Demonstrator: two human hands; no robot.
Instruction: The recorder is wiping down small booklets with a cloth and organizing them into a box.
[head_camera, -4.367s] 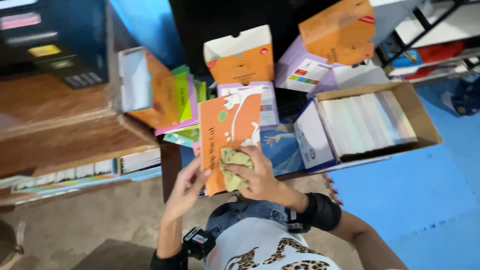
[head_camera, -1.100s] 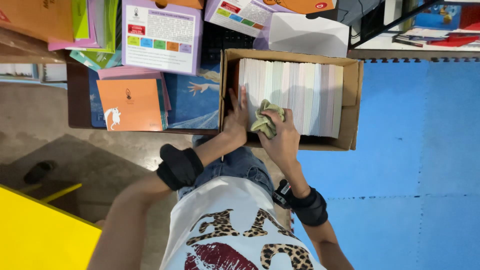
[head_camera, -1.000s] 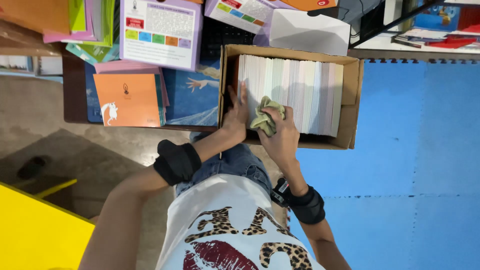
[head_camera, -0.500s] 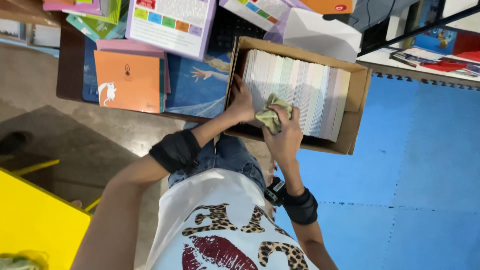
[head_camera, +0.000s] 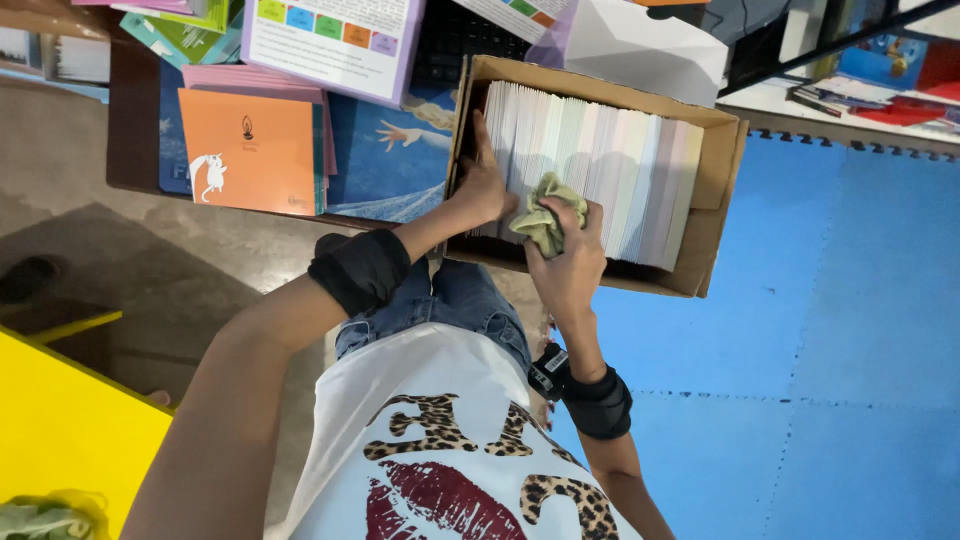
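Since 4.4 s ago I've moved off the orange booklet; both hands are now at the cardboard box (head_camera: 715, 190) on the right. Right hand (head_camera: 568, 262) clenches a soft, light green cloth (head_camera: 545, 212) on the packed cards (head_camera: 590, 170). Left hand (head_camera: 482, 188), fingers flat, braces the cards' left end; they look stiff, dense, best gripped as a block.

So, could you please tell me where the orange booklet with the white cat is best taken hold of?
Probably by its near edge: the orange booklet with the white cat lies flat on top of a stack, and that edge overhangs the dark table edge, so a grip from the person's side, thumb above, fingers below, suits it.
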